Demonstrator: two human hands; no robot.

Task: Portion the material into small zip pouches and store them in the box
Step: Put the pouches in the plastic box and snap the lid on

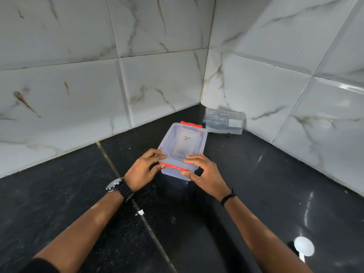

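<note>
1. On the dark polished stone surface (246, 174), close to the tiled corner, sits a clear rectangular plastic box (182, 152) with orange latch clips; its lid is on.
2. Box long axis runs away from the person, tilted slightly right. Near short end faces both hands.
3. Left hand (142, 170): fingers curled over the near-left corner of the lid, thumb under the near orange clip (173, 166). Gripping.
4. Right hand (204, 172): fingers lie across the near-right lid edge, thumb pressing the front wall below the clip. Holding the box.
5. Both hands equally near; the clip lies between them. Judgement: the near latch is being worked; opening or closing cannot be told.
6. Beyond the box, against the right wall, lies a clear plastic packet (224, 121), probably the zip pouches; contents unclear.
7. White round-bowled plastic spoon (303, 247) lies near right, well apart.
</note>
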